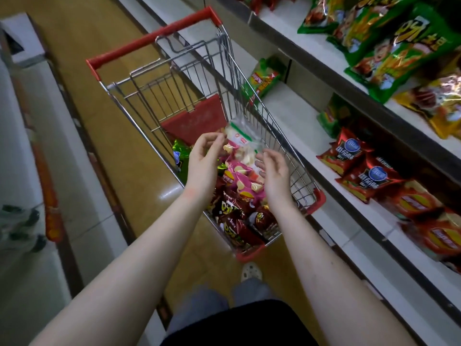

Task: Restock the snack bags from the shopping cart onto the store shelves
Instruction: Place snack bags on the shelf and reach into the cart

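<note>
A wire shopping cart (252,101) with a red handle stands in the aisle against the shelves. It holds several snack bags: dark red bags (239,221) at the near end and a green bag (180,151) on the left. Above the pile, both hands hold a clear white-and-pink snack bag (240,148). My left hand (203,161) pinches its upper left corner. My right hand (274,171) holds its right edge, with fingers showing behind the clear film. A second pink bag (245,188) lies just below.
Store shelves (311,116) run along the right. The upper shelf carries green bags (389,53) and a yellow bag (439,106). The lower shelf carries red bags (369,176) and a green-yellow bag (264,81). Another shelf unit (30,151) lines the left. My shoe (251,270) is under the cart's near end.
</note>
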